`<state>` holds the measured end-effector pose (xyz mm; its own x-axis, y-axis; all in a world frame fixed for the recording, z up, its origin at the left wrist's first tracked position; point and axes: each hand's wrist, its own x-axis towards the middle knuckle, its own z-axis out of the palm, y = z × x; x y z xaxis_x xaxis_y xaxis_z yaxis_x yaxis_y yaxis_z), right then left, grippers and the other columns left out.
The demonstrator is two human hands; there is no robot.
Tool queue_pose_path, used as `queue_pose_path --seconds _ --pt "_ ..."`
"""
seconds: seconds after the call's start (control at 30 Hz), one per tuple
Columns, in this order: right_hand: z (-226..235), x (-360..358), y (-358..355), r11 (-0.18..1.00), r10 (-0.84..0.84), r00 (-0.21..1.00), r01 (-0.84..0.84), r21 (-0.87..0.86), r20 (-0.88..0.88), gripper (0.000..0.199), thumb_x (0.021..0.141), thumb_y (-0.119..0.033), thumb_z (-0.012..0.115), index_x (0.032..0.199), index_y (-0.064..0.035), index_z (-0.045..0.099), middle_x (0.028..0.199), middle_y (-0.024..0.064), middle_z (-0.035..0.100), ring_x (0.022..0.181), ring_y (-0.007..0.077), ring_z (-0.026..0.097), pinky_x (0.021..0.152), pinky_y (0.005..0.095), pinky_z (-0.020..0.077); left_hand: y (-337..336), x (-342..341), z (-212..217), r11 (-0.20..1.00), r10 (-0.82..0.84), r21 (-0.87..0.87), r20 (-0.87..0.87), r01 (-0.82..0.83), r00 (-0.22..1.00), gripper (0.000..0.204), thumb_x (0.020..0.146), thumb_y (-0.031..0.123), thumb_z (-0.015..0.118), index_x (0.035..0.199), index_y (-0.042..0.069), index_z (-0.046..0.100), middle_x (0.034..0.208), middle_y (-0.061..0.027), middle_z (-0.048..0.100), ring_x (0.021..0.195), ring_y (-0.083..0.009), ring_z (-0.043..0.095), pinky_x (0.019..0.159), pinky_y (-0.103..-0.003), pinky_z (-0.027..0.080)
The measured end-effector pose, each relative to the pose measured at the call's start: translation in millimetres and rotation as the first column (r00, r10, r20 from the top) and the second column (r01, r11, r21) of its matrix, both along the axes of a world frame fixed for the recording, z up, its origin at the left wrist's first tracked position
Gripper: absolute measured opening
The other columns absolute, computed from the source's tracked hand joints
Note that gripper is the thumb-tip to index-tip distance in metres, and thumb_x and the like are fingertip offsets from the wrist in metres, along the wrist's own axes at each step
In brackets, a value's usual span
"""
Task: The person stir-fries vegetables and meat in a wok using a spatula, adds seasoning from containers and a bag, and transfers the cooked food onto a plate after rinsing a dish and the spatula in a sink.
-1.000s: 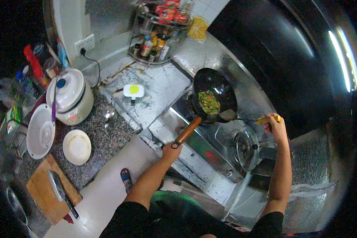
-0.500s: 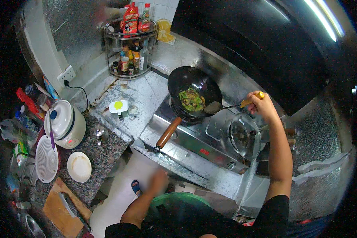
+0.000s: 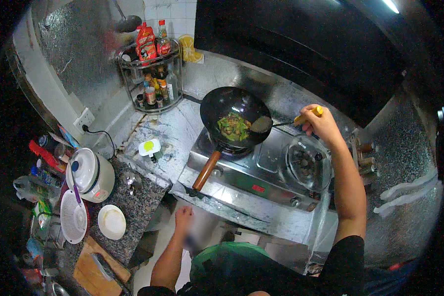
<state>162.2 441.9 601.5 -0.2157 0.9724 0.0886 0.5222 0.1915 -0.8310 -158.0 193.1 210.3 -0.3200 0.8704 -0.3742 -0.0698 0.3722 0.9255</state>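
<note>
My right hand (image 3: 316,121) is closed round the yellow handle of a wok spatula (image 3: 261,124). Its dark blade reaches inside the right wall of a black wok (image 3: 212,104). Cooked green vegetables with brownish pieces (image 3: 233,126) lie at the bottom of the wok, which sits on the left burner. A wooden wok handle (image 3: 207,170) points toward me. Just below its end, apart from it, is my left hand (image 3: 184,214), with the fingers curled in and nothing visible in them.
A glass lid (image 3: 306,160) rests on the right side of the gas stove (image 3: 269,192). A rack of bottles (image 3: 150,81) fills the back corner. On the left counter stand a white cooker (image 3: 91,175), a plate (image 3: 112,222), and a cutting board (image 3: 91,269) with a knife (image 3: 103,269).
The spatula blade has moved from the wok's right rim to farther inside it. My left hand has come up closer to the wooden handle. The whole view has shifted slightly.
</note>
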Motion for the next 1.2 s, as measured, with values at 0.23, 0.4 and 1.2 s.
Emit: queue_pose_path --seconds 0.23,0.4,1.2 --pt "-7.5 12.9 -40.2 0.986 -0.103 0.968 0.130 0.107 -0.230 0.021 0.085 -0.022 0.056 0.090 -0.0015 0.059 0.068 0.0046 0.059 0.051 0.0095 0.054 0.044 0.0219 0.0440 95.1 -24.1 137.1 0.971 -0.218 0.020 0.483 0.238 0.848 0.038 0.085 0.038 0.053 0.104 0.006 0.050 0.086 -0.0058 0.057 0.061 -0.0139 0.055 0.048 -0.026 0.047" --pt "-20.3 17.5 -89.8 0.945 -0.228 0.875 0.305 0.119 -0.428 0.022 0.086 -0.025 0.054 0.092 -0.0044 0.059 0.059 0.0030 0.055 0.046 0.0079 0.049 0.043 0.0189 0.0380 126.2 -12.2 148.1 0.844 -0.480 0.004 0.454 0.536 0.751 0.042 0.083 0.032 0.058 0.113 0.005 0.046 0.088 -0.0079 0.057 0.063 -0.0142 0.058 0.050 -0.027 0.052" --pt "-102.7 69.9 -274.3 0.451 -0.574 0.335 0.891 0.053 -0.747 0.023 0.089 -0.027 0.048 0.097 -0.0066 0.053 0.062 0.0005 0.048 0.049 0.0060 0.044 0.040 0.0175 0.0335 109.2 8.5 188.1 0.830 -0.426 0.060 0.709 0.554 0.561 0.018 0.082 0.016 0.058 0.071 0.011 0.044 0.055 0.0026 0.044 0.043 -0.0068 0.042 0.035 -0.022 0.034"
